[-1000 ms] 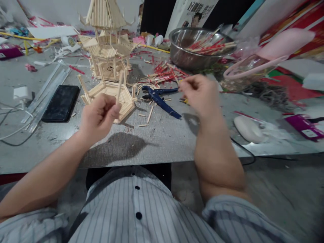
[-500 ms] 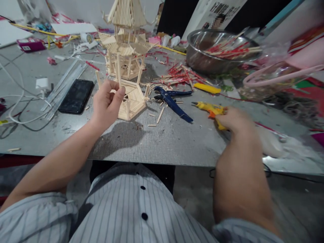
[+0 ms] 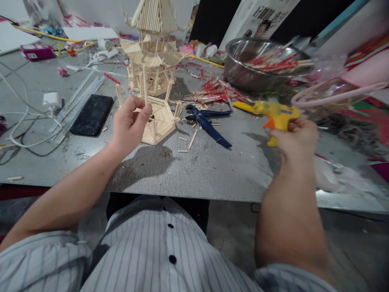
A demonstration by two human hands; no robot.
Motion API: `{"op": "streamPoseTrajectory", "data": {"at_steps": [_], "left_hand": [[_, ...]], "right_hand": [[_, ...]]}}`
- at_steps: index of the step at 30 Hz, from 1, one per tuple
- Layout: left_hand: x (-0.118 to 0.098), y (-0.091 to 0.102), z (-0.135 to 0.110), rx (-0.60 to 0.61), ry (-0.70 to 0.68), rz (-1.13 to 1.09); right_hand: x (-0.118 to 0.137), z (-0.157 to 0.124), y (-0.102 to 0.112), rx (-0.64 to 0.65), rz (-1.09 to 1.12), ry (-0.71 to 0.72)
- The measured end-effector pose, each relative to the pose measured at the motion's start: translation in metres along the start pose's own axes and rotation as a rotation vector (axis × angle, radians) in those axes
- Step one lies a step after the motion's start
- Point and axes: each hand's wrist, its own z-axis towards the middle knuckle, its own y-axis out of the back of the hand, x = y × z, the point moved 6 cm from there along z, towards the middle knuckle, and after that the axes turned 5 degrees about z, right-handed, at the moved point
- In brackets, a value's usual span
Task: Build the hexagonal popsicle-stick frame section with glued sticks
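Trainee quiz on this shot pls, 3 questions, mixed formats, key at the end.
1. What does the right hand hold?
A) a phone
B) a yellow glue gun
C) a pair of cutters

2. True or false: in this view, the black phone lies to the left of the blue cutters.

3. Fill in: the left hand holds a thin, pale, roughly upright ____.

Key: 1 B; 2 true; 3 stick.

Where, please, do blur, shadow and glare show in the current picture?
Head view: bare right hand smeared, yellow plastic glue gun slightly soft; same head view: dark shadow on the grey textured tabletop below the bare left hand; head view again: small bright glare by the tabletop's front edge, at right.
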Motion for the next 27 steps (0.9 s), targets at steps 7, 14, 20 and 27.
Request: {"op": "streamPoseTrajectory", "data": {"at_steps": [7,14,20,27], "left_hand": [[0.001,0.002,0.001,-0.039,0.0,0.002],[0.003,0.006,0.004,-0.107,0.014,-0.102],[-0.009,0.014,0.007,-0.211,-0.142,-0.274],[-0.014,0.021,0.005,-0.227,-0.186,-0.208]], "right_hand": [[0.027,-0.031,-0.021,0.333,0.728,-0.17],[0.056,-0.072,-0.048,0.785,0.819,-0.171],[0.06,-0.09,-0.065,0.978,0.72,-0.18],[0.061,-0.089,-0.068,0.968,0.734,-0.122]]}}
